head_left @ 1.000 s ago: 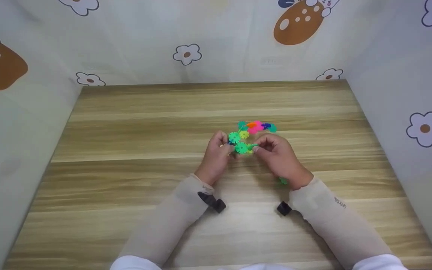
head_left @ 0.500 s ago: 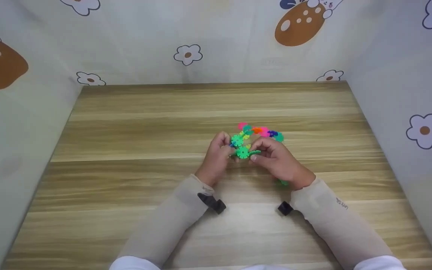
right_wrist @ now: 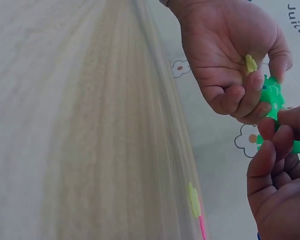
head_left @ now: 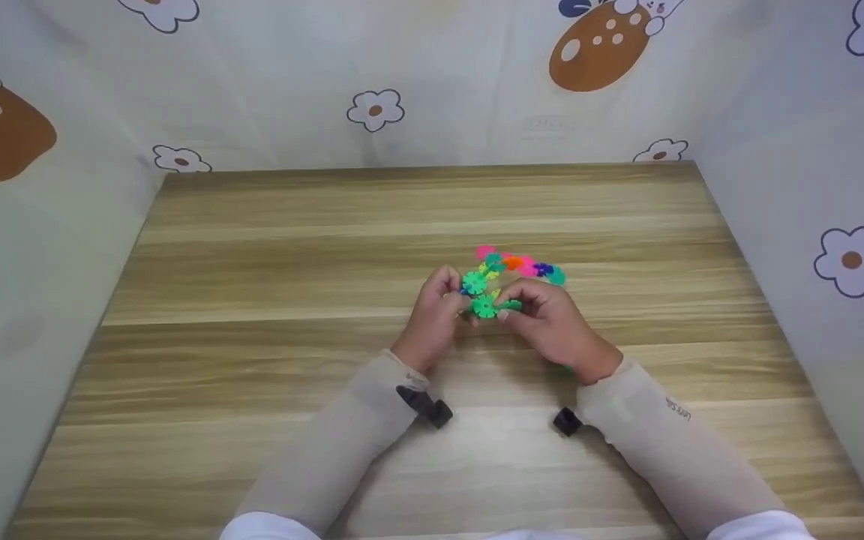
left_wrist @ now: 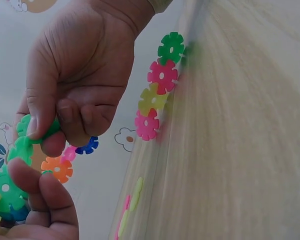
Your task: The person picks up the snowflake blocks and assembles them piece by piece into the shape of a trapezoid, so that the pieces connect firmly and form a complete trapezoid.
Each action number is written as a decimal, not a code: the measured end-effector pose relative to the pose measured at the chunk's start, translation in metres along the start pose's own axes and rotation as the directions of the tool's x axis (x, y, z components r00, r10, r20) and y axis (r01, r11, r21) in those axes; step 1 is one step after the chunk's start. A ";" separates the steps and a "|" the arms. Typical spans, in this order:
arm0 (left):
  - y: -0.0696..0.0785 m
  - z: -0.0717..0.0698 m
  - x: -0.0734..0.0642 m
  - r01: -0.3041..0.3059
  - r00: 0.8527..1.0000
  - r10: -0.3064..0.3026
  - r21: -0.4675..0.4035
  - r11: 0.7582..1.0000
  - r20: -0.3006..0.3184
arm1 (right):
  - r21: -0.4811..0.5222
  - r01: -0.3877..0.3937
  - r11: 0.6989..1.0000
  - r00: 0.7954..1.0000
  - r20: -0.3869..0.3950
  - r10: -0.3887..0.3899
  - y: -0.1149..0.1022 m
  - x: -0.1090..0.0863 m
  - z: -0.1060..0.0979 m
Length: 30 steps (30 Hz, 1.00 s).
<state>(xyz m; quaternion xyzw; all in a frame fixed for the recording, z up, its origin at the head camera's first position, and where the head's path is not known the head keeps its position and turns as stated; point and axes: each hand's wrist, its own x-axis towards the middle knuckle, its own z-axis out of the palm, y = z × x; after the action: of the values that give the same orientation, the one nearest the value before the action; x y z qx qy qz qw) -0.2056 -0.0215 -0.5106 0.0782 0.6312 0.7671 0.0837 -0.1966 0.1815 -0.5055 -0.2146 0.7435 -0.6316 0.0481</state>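
From the head, the left hand (head_left: 433, 319) and right hand (head_left: 558, 324) pinch linked green discs (head_left: 484, 306) over the bench (head_left: 289, 247), a multicoloured string (head_left: 526, 265) beyond them and a green piece (head_left: 563, 370) nearer, mostly hidden by the right hand. From the left wrist, fingers (left_wrist: 24, 175) partly hide the green discs, and right of them shows a four-disc chain (left_wrist: 161, 77). From the right wrist, a yellow piece (right_wrist: 250, 63) shows by the left hand's palm, above the green discs; a pink strip (right_wrist: 202, 228), lower left of them, is cut off.

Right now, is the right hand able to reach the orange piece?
Probably yes: in the head view, the orange piece shows just beyond the right hand, with nothing visible blocking the gap. However, the hand pinches a green piece, so it should likely release that first.
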 end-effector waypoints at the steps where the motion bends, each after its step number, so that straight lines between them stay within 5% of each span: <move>1: 0.000 0.000 0.000 -0.003 1.000 0.003 -0.006 1.000 0.000 | -0.004 0.000 1.000 1.000 -0.008 0.000 0.000 0.000 0.000; 7: 0.001 -0.001 0.001 -0.014 1.000 0.014 -0.036 0.999 -0.011 | -0.009 -0.101 0.995 0.990 -0.100 0.100 0.003 0.004 -0.004; 10: -0.001 -0.002 0.002 -0.009 1.000 0.009 -0.023 1.000 -0.016 | -0.006 -0.138 0.990 0.987 -0.087 0.137 0.006 0.004 -0.006; 18: -0.002 -0.002 0.003 -0.009 0.998 0.005 -0.059 0.998 -0.065 | 0.025 -0.074 0.997 0.995 -0.061 0.076 0.007 0.002 -0.006; 30: -0.001 -0.002 0.001 -0.019 1.000 0.019 -0.019 1.000 -0.001 | 0.044 -0.067 0.997 0.995 -0.077 0.070 0.005 0.002 -0.004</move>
<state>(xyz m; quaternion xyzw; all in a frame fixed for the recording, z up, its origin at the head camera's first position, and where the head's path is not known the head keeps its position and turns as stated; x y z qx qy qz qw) -0.2074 -0.0231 -0.5116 0.0832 0.6233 0.7737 0.0770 -0.2010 0.1848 -0.5087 -0.1628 0.7386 -0.6527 0.0447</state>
